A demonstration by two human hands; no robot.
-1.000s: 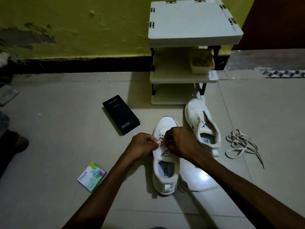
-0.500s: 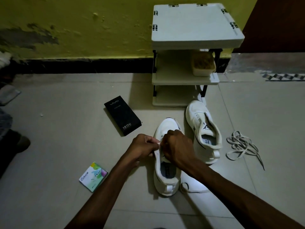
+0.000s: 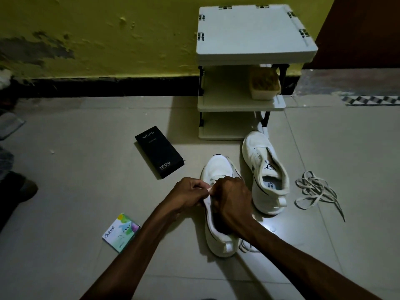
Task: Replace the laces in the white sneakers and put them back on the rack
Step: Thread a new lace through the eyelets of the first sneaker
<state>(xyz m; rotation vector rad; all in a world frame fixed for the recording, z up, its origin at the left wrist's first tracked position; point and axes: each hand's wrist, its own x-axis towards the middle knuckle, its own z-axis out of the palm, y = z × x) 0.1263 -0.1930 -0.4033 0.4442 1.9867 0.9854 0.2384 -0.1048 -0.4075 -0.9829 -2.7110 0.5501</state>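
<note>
Closest to the lens, on the pale grey tiled floor [image 3: 65, 169]: two bare forearms reaching in over a white low-top sneaker [image 3: 216, 239], toe pointing away. Left hand [image 3: 190, 193] curled, thumb and forefinger pinching a short white lace end [image 3: 208, 189] at the sneaker's left edge. Right hand [image 3: 232, 202] curled over the tongue, knuckles against the left hand, covering the eyelets and most of the opening; fingertips hidden, so cannot tell what it grips.

Under the right forearm, beside the heel, a loop of white lace [image 3: 244, 247] on the tiles. Left of the left forearm, a small pastel Odonil carton [image 3: 121, 232] lying flat.

Just right of that sneaker, a second white sneaker [image 3: 266, 169], opening up. Further right, well apart, a loose heap of off-white flat laces [image 3: 313, 191]. Beyond the hands to the left, a black rectangular vivo box [image 3: 159, 152].

Farthest, against the peeling yellow wall [image 3: 108, 29], a white three-tier plastic rack [image 3: 249, 35] on black posts. On the middle shelf, right side, a cream tub with brownish contents [image 3: 265, 85]. Near the bottom tier's right corner, the second sneaker's toe.
</note>
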